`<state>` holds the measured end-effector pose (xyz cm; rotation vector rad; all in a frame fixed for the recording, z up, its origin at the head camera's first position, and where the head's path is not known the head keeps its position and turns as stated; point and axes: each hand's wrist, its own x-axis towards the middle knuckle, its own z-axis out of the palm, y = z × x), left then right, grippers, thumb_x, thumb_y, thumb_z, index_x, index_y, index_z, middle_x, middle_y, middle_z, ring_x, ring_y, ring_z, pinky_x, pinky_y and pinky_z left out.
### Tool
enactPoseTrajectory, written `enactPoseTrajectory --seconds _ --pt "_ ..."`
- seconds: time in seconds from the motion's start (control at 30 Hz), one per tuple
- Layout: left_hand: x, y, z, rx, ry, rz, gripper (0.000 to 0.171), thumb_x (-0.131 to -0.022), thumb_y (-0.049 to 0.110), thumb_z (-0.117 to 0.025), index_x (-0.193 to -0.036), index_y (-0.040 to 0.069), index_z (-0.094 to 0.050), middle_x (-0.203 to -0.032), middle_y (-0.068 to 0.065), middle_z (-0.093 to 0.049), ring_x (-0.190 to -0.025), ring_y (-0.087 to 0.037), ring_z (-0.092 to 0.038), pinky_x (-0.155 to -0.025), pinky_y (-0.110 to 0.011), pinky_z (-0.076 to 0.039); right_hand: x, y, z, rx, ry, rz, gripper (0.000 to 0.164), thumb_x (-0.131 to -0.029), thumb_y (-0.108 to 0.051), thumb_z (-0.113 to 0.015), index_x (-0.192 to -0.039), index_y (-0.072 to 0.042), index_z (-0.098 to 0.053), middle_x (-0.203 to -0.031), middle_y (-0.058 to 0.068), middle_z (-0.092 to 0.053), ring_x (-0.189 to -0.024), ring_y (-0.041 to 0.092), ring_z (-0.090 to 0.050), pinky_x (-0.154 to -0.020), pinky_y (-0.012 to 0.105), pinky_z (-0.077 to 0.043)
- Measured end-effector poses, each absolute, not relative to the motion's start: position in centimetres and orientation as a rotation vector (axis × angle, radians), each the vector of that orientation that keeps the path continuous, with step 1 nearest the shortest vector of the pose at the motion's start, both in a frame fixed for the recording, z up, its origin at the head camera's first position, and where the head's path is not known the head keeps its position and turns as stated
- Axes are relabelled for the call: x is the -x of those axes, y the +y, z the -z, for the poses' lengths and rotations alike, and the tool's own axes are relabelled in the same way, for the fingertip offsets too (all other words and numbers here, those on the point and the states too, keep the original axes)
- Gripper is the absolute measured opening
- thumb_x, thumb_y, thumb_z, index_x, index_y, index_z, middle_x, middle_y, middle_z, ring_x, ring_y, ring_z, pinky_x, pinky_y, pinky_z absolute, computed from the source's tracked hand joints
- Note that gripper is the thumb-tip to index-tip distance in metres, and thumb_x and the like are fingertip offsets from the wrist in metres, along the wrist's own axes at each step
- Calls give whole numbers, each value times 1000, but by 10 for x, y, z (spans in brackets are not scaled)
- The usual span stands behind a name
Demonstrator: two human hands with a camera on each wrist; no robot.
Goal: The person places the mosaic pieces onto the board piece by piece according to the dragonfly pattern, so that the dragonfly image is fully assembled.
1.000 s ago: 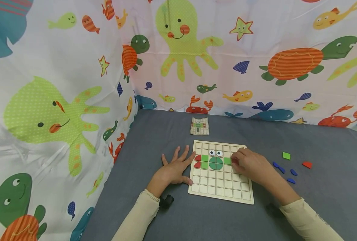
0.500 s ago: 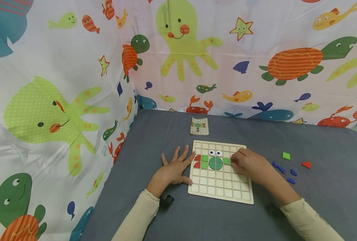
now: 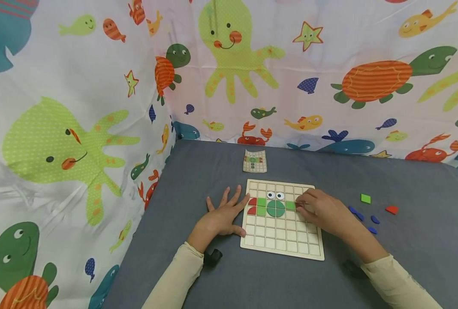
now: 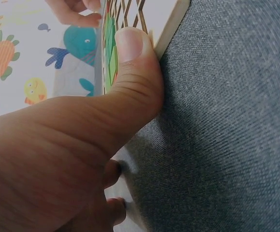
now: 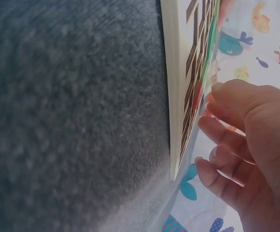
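Observation:
A pale wooden grid board lies on the dark cloth. My left hand rests flat with fingers spread at its left edge, the thumb on the rim. On the board are two red quarter-circles, light green squares, a dark green circle made of pieces and two eye pieces. My right hand works beside the right green square, its fingers curled and pinching at a red piece, which they mostly cover in the head view.
Behind the board lies a small pattern card. To the right are a green square, a red piece and several blue pieces. A dark object sits by the left wrist. A sea-animal curtain closes the back and left.
Both hands hold nearly the same places on the board, and the pieces stay where they were. Only the head view has shifted slightly.

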<state>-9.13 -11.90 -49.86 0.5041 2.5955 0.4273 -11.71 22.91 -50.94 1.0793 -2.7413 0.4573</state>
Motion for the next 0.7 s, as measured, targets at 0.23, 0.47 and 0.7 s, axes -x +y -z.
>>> enactPoseTrajectory --seconds 0.23,0.47,0.7 --pt "91 -120 501 -508 2596 -420 116 -83 55 -82 -172 33 -11 -179 0 7 -163 -35 12 -114 -86 3 118 226 513 -1108 -2739 -479 27 -94 -19 -83 -119 -13 -80 -111 2 -69 -90 13 -65 -72 37 -61" --pt "90 -119 501 -502 2583 -443 117 -83 53 -83 -172 34 -10 -179 0 8 -163 -34 13 -114 -85 5 116 220 514 -1105 -2735 -465 25 -93 -19 -84 -117 -12 -81 -109 2 -67 -85 11 -62 -68 33 -58" --pt "92 -121 505 -502 2586 -468 119 -82 53 -85 -172 36 -8 -179 1 10 -163 -34 16 -112 -87 8 116 222 512 -1059 -2732 -463 35 -94 -22 -83 -127 -12 -77 -112 3 -66 -81 9 -60 -63 32 -56"
